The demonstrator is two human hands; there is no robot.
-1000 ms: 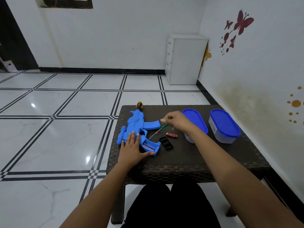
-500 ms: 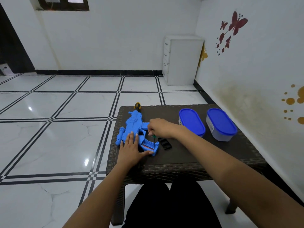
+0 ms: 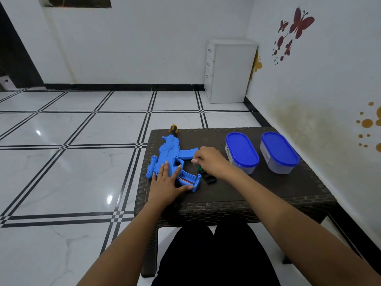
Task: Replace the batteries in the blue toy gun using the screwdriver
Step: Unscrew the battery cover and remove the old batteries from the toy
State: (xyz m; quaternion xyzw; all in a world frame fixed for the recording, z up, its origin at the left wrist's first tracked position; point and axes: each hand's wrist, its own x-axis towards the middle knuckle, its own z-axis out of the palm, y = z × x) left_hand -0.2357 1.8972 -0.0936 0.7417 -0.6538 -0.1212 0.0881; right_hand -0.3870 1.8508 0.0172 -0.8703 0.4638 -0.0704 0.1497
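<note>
The blue toy gun [image 3: 172, 155] lies on the dark wicker table [image 3: 257, 195], muzzle pointing away from me. Its grip compartment [image 3: 188, 179] is open and a red battery shows inside. My left hand [image 3: 166, 183] rests flat on the gun's body with fingers stretched out and the thumb along the grip. My right hand [image 3: 208, 159] is closed on the green-handled screwdriver [image 3: 199, 167], just above the grip. The black battery cover [image 3: 209, 178] lies to the right of the grip, partly under my right wrist.
Two clear containers with blue lids [image 3: 242, 150] [image 3: 279, 151] stand at the table's right side, near the wall. A white drawer cabinet [image 3: 228, 71] stands in the far corner. Tiled floor lies to the left of the table.
My right hand moved left with the screwdriver from the table's middle to the gun's grip. The loose red battery on the table is now hidden by my right arm. The left hand stayed put.
</note>
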